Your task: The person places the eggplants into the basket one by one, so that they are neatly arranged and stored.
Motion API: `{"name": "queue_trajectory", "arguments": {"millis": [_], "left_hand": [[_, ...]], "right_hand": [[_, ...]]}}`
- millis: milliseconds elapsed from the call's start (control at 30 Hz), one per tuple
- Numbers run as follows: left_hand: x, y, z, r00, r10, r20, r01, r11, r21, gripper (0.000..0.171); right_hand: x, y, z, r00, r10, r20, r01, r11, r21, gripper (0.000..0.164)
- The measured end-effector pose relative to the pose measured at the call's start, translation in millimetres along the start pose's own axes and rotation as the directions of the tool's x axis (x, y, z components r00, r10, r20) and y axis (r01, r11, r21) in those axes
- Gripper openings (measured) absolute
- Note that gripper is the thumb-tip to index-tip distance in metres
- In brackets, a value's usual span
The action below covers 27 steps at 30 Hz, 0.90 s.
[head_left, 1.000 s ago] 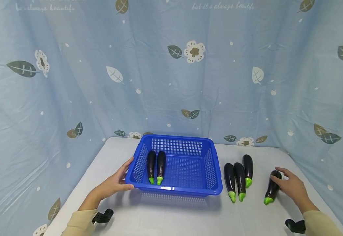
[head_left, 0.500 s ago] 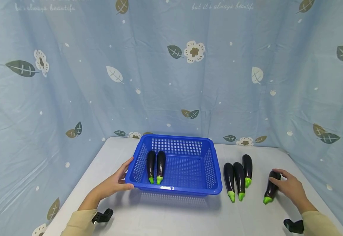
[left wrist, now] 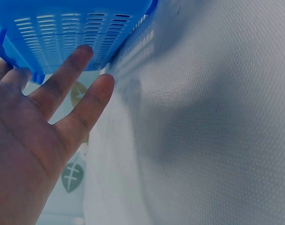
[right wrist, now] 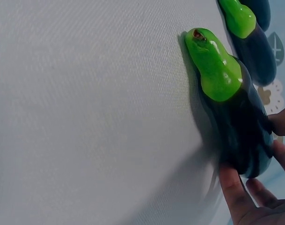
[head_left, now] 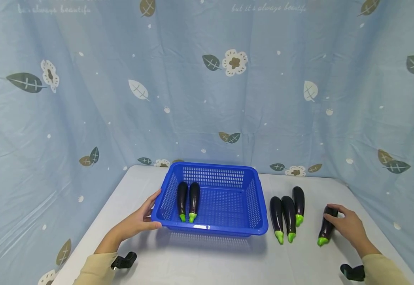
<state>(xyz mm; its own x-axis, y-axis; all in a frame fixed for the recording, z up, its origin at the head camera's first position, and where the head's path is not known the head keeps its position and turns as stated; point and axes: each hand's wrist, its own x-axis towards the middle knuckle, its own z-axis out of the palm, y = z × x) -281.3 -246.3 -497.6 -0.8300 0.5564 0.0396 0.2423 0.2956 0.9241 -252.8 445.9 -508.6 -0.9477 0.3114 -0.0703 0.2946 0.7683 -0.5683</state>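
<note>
In the head view my left hand (head_left: 135,226) rests at the left side of a blue plastic basket (head_left: 210,228), thumb by the front corner. The left wrist view has its fingers spread and straight against the basket's slotted wall (left wrist: 67,28). Two dark eggplants (head_left: 182,200) with green ends lie side by side in the basket's left part. On the table at right, my right hand (head_left: 350,225) grips the rounded end of another eggplant (head_left: 326,229) between thumb and fingers. Its green stem end (right wrist: 217,65) points away from the hand in the right wrist view.
Three more eggplants (head_left: 288,215) lie close together on the white table (head_left: 207,265), between the basket and my right hand. A blue patterned curtain (head_left: 207,99) hangs behind the table and along its sides.
My right hand and the eggplant it grips have shifted slightly to the left. The left hand, the basket and the other eggplants stay where they were.
</note>
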Motion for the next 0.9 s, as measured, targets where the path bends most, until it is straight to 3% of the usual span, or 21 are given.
{"name": "queue_trajectory", "arguments": {"millis": [500,900], "left_hand": [[-1.1,0.9,0.1,1.0,-0.011,0.0,0.011,1.0,0.003,0.102],[-0.1,0.9,0.2,1.0,-0.021,-0.006,0.021,1.0,0.007,0.102]], "right_hand": [[2,-10,-1,1.0,-0.004,0.026,0.003,1.0,0.022,0.07],[4,-20,2,0.996,-0.087,0.033,0.086,0.996,0.035,0.069]]}}
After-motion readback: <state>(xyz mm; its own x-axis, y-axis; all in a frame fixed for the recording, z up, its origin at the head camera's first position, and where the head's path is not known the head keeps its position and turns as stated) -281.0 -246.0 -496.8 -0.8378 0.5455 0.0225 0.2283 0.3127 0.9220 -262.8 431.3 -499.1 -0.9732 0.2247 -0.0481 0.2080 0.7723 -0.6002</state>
